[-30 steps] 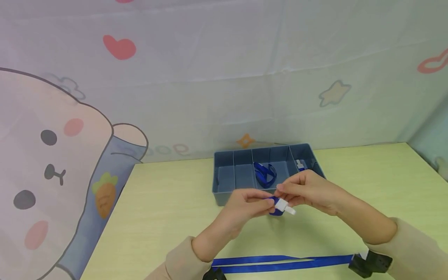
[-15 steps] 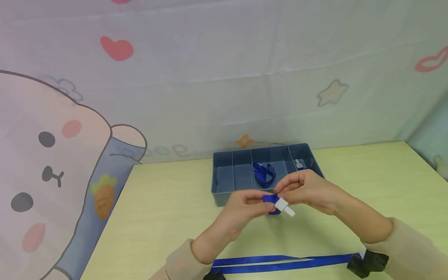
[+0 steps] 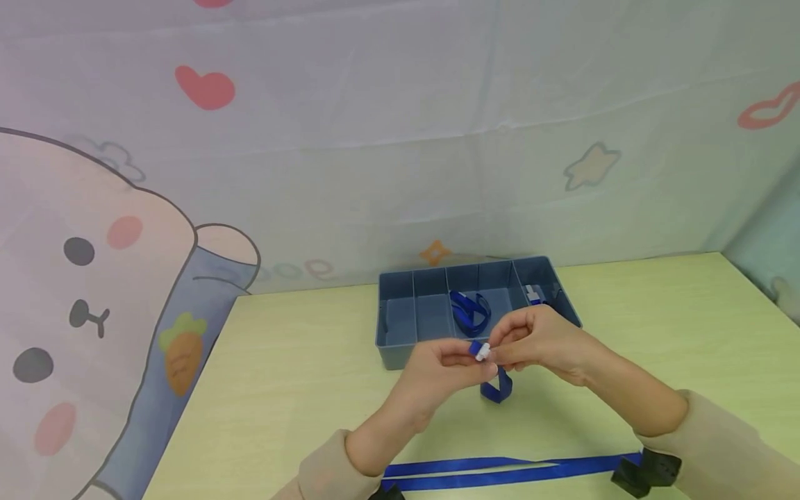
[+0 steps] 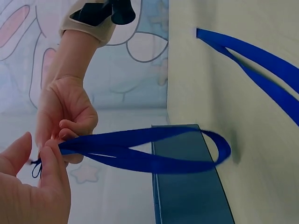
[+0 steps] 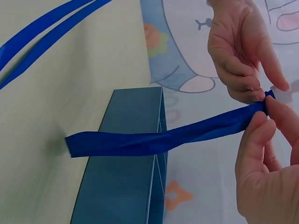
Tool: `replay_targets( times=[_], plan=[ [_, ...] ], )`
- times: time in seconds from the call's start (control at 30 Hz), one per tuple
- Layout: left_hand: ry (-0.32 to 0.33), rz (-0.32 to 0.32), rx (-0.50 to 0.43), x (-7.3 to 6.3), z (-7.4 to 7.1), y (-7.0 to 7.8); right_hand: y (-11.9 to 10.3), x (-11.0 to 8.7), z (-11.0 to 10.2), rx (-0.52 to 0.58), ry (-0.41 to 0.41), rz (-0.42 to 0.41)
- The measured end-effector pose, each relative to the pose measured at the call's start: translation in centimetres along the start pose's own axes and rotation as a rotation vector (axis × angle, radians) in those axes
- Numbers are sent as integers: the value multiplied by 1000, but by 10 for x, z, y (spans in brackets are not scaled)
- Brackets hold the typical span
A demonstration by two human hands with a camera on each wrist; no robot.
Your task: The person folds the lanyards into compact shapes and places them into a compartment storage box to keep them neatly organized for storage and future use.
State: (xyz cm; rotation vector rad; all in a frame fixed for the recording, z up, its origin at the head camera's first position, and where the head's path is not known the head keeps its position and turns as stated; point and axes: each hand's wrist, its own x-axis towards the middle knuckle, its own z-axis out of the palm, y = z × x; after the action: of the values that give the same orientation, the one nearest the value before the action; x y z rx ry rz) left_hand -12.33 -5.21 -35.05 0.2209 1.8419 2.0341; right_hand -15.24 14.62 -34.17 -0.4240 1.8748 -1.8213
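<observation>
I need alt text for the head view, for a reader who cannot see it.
A person's left hand and right hand grip a looped blue strap with a white clip above a pale table. Beyond them, a divided tray holds a coiled strap; two long blue strips lie nearer the viewer.

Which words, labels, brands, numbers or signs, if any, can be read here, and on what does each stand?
None.
The backdrop shows drawings like a heart, star and carrot.
No legible print shows on the held blue strap or tray.
The white clip is too small to tell.
</observation>
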Motion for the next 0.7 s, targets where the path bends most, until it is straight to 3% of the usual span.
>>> replay_targets(
  times=[0.27, 0.53, 0.7],
  plan=[
    [51, 4, -63, 0, 2, -1, 0, 3, 4, -201, 70, -20],
    [89, 2, -51, -1, -4, 3, 19, 6, 1, -251, -37, -143],
    [128, 25, -107, 0, -9, 7, 36, 5, 4, -394, -1, -216]
  ],
)
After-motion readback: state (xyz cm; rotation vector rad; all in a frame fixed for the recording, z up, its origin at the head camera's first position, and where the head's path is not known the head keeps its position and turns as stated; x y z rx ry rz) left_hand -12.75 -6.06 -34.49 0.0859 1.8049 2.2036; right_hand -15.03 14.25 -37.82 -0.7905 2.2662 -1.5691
